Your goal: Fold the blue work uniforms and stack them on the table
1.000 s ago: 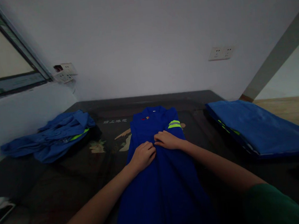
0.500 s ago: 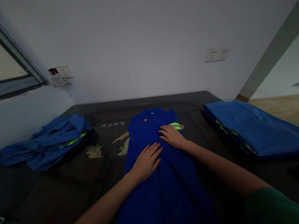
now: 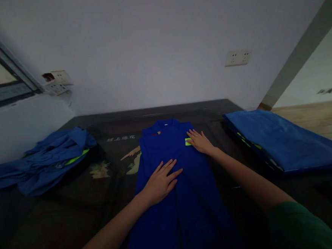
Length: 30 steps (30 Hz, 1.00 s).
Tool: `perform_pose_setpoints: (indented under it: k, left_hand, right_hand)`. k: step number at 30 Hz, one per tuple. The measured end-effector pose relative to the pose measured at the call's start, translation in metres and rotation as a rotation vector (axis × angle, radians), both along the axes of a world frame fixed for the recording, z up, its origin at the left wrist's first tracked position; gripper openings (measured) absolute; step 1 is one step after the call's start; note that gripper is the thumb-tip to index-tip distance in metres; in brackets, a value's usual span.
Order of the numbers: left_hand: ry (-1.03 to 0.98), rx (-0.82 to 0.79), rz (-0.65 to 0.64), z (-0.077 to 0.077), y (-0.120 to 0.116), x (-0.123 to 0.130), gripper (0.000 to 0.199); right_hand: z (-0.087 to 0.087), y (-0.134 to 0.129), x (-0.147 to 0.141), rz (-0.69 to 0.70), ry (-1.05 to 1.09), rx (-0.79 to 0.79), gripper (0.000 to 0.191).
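A blue work coverall (image 3: 167,147) lies lengthwise on the dark table, its collar toward the wall and its sides folded inward. Small red and yellow embroidery marks its chest. My left hand (image 3: 161,182) rests flat on the middle of the garment, fingers spread. Farther up, my right hand (image 3: 199,140) lies open at the right edge, over the folded sleeve, partly covering its yellow-green reflective band (image 3: 189,142). The garment's lower end runs out of view at the bottom.
To the left lies a crumpled heap of blue clothing (image 3: 51,155). A stack of folded blue garments (image 3: 283,139) sits at the right. The dark table (image 3: 150,112) meets a white wall (image 3: 149,46) with sockets (image 3: 237,58).
My right hand has slid outward and slightly up, from the chest to the right edge over the sleeve band. My left hand has stayed almost in place. The view has shifted slightly.
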<state>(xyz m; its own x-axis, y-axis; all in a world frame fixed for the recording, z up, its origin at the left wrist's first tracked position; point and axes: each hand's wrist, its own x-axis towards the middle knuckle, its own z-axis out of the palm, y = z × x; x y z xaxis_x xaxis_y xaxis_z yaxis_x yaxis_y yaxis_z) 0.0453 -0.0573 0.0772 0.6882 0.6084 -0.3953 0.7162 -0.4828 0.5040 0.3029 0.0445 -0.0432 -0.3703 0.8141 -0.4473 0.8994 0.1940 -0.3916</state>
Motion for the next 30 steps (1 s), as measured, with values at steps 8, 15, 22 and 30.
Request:
perform_pose_setpoints:
  k: [8,15,22,30]
  left_hand:
    - [-0.16,-0.114,-0.121,0.047,-0.016,0.083,0.049]
    - [-0.261,-0.26,-0.29,0.052,-0.053,0.124,0.054]
    - [-0.362,-0.18,-0.42,0.052,-0.077,0.126,0.052]
    - [-0.507,-0.29,-0.188,0.044,-0.04,0.114,0.041]
  right_hand:
    - [0.027,-0.025,-0.03,-0.068,0.018,0.014,0.062]
    - [0.005,-0.013,-0.021,-0.093,-0.075,-0.105,0.063]
    - [-0.028,0.021,-0.019,-0.155,-0.098,-0.164,0.064]
    - [-0.049,0.069,-0.018,-0.191,-0.089,0.011,0.045]
